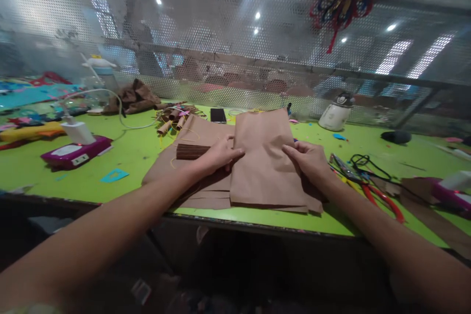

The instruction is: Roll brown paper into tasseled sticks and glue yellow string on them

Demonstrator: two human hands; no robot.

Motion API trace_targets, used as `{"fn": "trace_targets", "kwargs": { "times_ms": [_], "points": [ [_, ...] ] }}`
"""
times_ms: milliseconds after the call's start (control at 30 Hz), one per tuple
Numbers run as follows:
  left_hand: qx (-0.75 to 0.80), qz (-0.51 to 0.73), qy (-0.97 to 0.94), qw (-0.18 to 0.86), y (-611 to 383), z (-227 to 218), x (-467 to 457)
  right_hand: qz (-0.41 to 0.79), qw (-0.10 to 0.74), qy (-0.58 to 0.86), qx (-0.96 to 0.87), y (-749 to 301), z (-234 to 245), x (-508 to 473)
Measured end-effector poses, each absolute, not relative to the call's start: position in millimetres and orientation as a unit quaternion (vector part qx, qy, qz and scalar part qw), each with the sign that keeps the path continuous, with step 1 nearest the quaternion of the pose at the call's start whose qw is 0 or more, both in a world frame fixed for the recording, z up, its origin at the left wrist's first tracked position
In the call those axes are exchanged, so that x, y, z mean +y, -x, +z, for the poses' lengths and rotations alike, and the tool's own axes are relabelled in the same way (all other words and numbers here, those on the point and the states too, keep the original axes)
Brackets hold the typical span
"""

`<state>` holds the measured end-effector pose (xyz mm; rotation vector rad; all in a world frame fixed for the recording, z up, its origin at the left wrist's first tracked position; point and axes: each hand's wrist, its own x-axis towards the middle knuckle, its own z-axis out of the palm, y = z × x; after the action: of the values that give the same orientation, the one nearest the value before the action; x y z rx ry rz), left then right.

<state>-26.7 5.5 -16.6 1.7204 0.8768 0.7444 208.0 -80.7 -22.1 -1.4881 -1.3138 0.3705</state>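
A tall sheet of brown kraft paper (263,171), possibly folded, is held up between my two hands, its lower edge near the table's front. My left hand (221,152) pinches its left edge, thumb on the near face. On the opposite edge, my right hand (307,157) grips with the thumb in front and the fingers behind, where the paper is creased. More brown paper sheets (206,201) lie stacked beneath and to the left. A thick, narrow bundle of pleated brown paper (191,151) rests on them beside my left hand.
Red-handled pliers (386,201) and a black cord (370,162) lie to the right. A purple power strip (77,152) with a white charger stands left. Behind are rolled paper pieces (172,120), a phone (218,116) and a white penguin-shaped container (335,112), before a perforated metal screen (221,24).
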Motion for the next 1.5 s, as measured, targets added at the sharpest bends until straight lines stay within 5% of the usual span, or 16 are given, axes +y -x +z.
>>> {"fn": "trace_targets", "kwargs": {
  "times_ms": [233, 467, 700, 967, 1500],
  "points": [
    [0.316, 0.362, -0.65, 0.589, 27, -14, 2, 0.273, 0.573, 0.584, -0.506, -205, -6, -71],
    [0.311, 0.435, -0.638, 0.554, 37, -7, 6, 0.487, 0.507, 0.567, -0.429, -201, 5, -67],
    [0.309, 0.443, -0.627, 0.562, 35, -7, 10, 0.469, 0.558, 0.538, -0.423, -199, -4, -65],
    [0.27, 0.316, -0.603, 0.681, 31, -12, 5, 0.45, 0.558, 0.522, -0.462, -200, -9, -68],
    [0.263, 0.339, -0.636, 0.641, 32, -6, 4, 0.466, 0.548, 0.505, -0.477, -202, -8, -67]
  ]
}}
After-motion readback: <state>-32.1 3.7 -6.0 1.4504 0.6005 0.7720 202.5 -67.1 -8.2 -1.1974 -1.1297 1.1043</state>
